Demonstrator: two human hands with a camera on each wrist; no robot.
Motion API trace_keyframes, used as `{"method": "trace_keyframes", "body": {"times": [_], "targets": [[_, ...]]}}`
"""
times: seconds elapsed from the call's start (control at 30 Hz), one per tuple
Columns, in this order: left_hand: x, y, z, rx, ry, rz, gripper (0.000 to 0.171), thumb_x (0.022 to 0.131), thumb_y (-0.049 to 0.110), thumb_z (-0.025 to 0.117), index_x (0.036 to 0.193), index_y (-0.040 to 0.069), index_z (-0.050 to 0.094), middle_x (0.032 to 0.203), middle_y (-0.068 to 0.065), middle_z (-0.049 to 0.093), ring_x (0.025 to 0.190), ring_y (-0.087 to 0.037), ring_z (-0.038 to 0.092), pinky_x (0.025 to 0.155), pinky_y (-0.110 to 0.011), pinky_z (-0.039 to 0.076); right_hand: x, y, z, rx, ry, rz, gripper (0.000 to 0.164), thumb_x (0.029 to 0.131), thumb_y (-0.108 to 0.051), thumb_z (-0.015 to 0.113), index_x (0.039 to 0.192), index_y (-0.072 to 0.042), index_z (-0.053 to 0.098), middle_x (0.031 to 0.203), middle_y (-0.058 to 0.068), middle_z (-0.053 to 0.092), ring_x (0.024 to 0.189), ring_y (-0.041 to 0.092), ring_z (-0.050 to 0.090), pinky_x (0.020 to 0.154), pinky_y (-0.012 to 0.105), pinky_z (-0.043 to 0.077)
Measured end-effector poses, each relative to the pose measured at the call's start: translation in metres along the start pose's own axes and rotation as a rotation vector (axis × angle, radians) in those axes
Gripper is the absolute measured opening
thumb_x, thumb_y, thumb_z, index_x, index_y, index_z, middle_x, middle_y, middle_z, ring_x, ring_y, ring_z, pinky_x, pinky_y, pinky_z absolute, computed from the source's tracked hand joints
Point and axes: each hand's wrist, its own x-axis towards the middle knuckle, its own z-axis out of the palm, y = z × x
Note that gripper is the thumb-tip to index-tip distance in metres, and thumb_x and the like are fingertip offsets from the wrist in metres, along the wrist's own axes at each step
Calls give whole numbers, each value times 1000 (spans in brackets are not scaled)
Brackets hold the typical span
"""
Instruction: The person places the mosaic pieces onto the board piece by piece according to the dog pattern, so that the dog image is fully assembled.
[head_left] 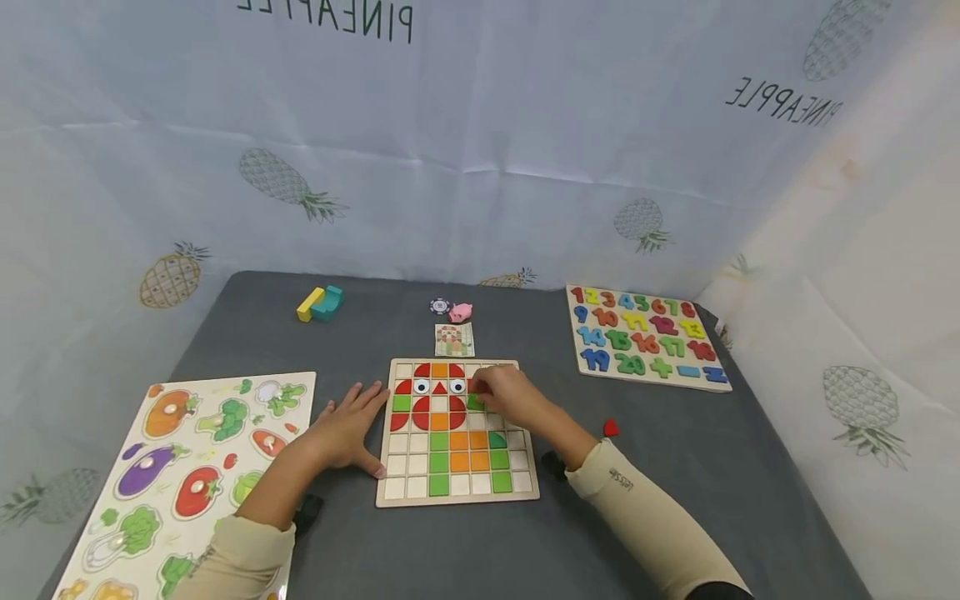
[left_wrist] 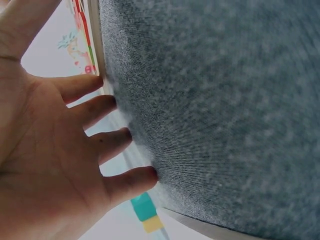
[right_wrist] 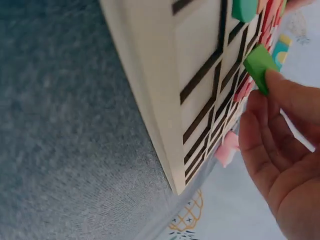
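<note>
The word "PINEAPPLE" stands mirrored on the backdrop cloth (head_left: 480, 125), while a wooden number board (head_left: 647, 337) carries coloured numerals 1 to 20 plus arithmetic signs.

Head view: looks forward and down from the near edge over the grey felt-covered table (head_left: 675, 467). Left wrist view: very close, grazing the felt, facing far across the table beside the wooden grid puzzle board (left_wrist: 95, 45). Right wrist view: very close at the board's right edge (right_wrist: 150, 100). All three share that board (head_left: 457, 433).
</note>
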Motion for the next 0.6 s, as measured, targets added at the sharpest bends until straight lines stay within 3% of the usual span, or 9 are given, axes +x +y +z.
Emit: {"method": "trace_keyframes", "body": {"times": [0.2,0.6], "targets": [[2,4,-3,12,1,5,123,45,50,84,143,8,24,149,-16,18,135,-41,8,99,-67,11,0,1,5,-93,9,13,11,81,-14,67,92,-13,69,87,-4,66,75,7,55,72,23,49],[3,2,2,-4,-14,-4,124,45,51,84,144,8,22,149,-16,17,136,-41,7,99,-66,10,-11,1,10,-191,33,-95,17,77,-15,71,94,-14,72,95,-4,66,88,9,59,79,22,49]]}}
